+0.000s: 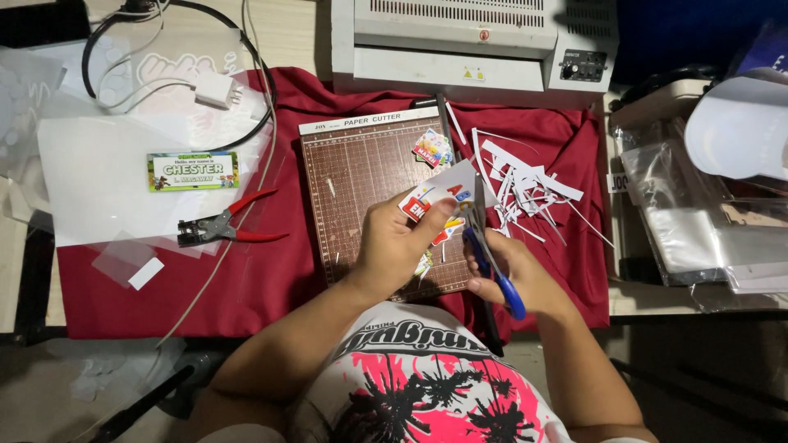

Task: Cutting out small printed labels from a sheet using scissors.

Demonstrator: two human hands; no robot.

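The right hand [517, 275] is closed through the blue handles of a pair of scissors [486, 246], and the blades point up and away from the body; how far the blades are open cannot be told. The left hand [394, 246] has its grip closed on a printed sheet of colourful stickers [439, 193], with the thumb on top near the sheet's lower edge, and the scissor blades meet this sheet at its right side. Both hands are above the lower right part of a brown paper cutter board [361, 176] with a grid on it. One more cut sticker [432, 149] lies on the board near its top right corner. Just to the right of the board there is a heap of white paper strips [525, 184]. All this rests on a red cloth [271, 271] that covers the counter [287, 33]. On the left side of the cloth lies a red-handled punch tool [226, 226], and above it a laminated name tag [193, 171] on clear plastic sheets [90, 180]. A white laminating machine [472, 41] stands at the far edge, and a white charger [217, 90] with black cable lies at the far left.
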